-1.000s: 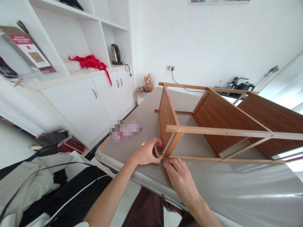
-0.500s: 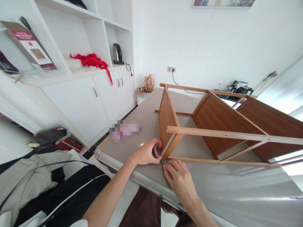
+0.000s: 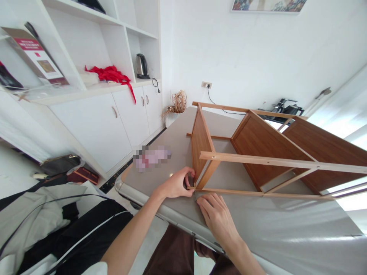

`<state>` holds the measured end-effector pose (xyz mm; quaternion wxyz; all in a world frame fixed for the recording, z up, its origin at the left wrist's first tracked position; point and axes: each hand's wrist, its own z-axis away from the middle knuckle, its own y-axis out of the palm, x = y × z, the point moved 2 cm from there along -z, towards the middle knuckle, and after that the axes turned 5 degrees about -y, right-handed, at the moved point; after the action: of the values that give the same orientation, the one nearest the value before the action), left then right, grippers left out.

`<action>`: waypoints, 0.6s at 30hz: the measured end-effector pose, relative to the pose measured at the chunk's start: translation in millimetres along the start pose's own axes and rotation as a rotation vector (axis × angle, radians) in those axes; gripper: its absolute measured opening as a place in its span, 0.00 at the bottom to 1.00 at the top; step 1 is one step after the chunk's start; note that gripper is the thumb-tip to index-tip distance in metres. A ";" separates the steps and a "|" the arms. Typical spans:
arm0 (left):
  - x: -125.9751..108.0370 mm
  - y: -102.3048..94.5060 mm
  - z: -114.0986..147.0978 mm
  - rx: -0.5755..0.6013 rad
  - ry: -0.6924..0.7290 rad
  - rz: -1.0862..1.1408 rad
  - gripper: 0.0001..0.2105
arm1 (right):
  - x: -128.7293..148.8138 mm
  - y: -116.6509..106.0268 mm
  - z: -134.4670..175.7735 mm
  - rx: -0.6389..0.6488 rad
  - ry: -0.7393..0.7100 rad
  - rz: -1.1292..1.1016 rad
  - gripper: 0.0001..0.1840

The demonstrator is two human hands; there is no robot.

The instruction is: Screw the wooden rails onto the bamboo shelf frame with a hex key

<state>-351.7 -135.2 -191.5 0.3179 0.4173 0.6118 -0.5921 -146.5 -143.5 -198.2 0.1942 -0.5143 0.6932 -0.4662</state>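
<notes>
A wooden shelf rack (image 3: 235,158) lies on its side on the grey table (image 3: 258,217), its panels standing upright between the long rails. My left hand (image 3: 177,183) is closed around the near end of the lowest rail, thumb and fingers curled about its tip by the end panel (image 3: 200,141). Just right of it, my right hand (image 3: 216,212) rests low beside the same rail, fingers bent and thumb against the index finger. What these fingertips hold, if anything, is too small to make out.
A blurred pinkish item (image 3: 153,157) lies on the table's left part. White cabinets (image 3: 94,126) with a kettle (image 3: 142,65) and red ribbon (image 3: 111,73) stand left. Clothes (image 3: 43,214) are heaped at lower left. Behind the rack is a coffee-maker-like appliance (image 3: 286,107).
The view has shifted very slightly, so the rack appears a little further left. Both hands keep nearly the same place at the rail's end, with only slight finger movement.
</notes>
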 end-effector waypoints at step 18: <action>1.0 0.3 0.3 -0.021 0.001 -0.003 0.22 | -1.2 2.9 -3.3 -0.003 0.016 0.066 0.12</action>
<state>-351.8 -135.5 -192.6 0.3212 0.4133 0.6187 -0.5858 -150.0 -140.8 -199.3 0.2032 -0.4875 0.7119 -0.4628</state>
